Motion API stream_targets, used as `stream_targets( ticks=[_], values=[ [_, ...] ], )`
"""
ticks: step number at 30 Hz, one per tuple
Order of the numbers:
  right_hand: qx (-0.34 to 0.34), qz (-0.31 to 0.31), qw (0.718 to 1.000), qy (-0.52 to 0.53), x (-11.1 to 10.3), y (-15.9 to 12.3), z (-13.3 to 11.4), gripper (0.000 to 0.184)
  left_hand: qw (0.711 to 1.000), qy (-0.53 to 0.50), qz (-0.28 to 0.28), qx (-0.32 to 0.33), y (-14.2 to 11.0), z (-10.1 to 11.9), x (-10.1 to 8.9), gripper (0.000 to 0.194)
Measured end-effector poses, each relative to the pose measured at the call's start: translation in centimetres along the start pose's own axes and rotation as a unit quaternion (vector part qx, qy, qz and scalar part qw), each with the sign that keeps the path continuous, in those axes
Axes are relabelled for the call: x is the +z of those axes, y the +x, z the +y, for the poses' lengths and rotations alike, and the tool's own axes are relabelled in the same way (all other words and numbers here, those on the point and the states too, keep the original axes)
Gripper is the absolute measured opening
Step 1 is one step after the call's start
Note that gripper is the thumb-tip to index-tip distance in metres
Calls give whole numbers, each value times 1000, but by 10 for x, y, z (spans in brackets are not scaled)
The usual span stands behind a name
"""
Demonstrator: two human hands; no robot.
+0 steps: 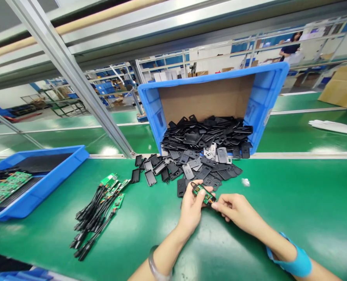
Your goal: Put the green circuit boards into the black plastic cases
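My left hand is closed around a small green circuit board with a digit display, seated in or against a black plastic case part that has a loop at its top end. Its thumb presses on the board's face. At the board's lower right end, my right hand pinches the thin coloured wires; the rest of the cable is hidden by the fingers. Just beyond both hands lies a loose heap of black case parts, some flat and some tray-shaped.
A blue crate lies on its side behind, spilling black case parts. To the left are a bundle of boards with black cables and a blue tray of more boards. A metal post rises behind. A white glove lies far right.
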State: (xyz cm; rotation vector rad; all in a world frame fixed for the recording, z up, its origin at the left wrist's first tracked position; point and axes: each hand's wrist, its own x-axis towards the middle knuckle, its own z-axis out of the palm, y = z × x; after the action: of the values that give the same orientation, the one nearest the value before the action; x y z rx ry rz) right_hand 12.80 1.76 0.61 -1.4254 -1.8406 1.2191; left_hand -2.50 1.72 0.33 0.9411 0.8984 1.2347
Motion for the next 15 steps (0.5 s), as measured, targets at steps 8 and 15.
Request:
stream_targets(
  ticks=[8,15],
  values=[
    [25,-14,996,84,0,2,0,37,999,49,-3,0,1,1,-1,35],
    [-27,37,998,-37,3,-1,-3,36,997,65,25,41,4,-1,-1,14]
  ],
)
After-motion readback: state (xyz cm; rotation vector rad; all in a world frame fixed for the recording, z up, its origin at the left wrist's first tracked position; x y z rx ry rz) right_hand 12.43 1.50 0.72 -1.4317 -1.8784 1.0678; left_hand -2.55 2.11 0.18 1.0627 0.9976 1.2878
